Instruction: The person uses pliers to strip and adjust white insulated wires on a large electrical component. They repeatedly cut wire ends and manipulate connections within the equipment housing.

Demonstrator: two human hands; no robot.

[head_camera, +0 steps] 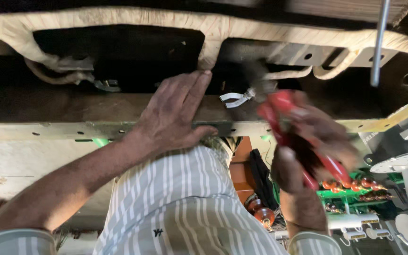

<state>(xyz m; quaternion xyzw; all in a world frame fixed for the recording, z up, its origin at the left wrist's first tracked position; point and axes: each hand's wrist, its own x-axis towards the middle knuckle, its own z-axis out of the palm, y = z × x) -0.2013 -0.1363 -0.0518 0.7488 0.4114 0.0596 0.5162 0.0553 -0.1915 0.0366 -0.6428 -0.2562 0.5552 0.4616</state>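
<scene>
Left hand (175, 111) open, flat, palm pressed on pale metal rail (48, 130) of dark machine frame. Right hand (308, 141) closed around red-handled pliers (289, 127), blurred; pliers nose hard to make out, near white tie (236, 98) hanging from frame. Cloth-wrapped cable (119, 19) runs along top. Green board with red parts (355, 186) at lower right, partly cut off.

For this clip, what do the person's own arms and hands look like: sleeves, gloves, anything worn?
Both hands are bare, with no gloves, rings or watch visible: the left hand and the right hand, which is motion-blurred. The forearms are bare too. Short sleeves end near the elbows, light grey-green with white stripes, matching the shirt.
</scene>
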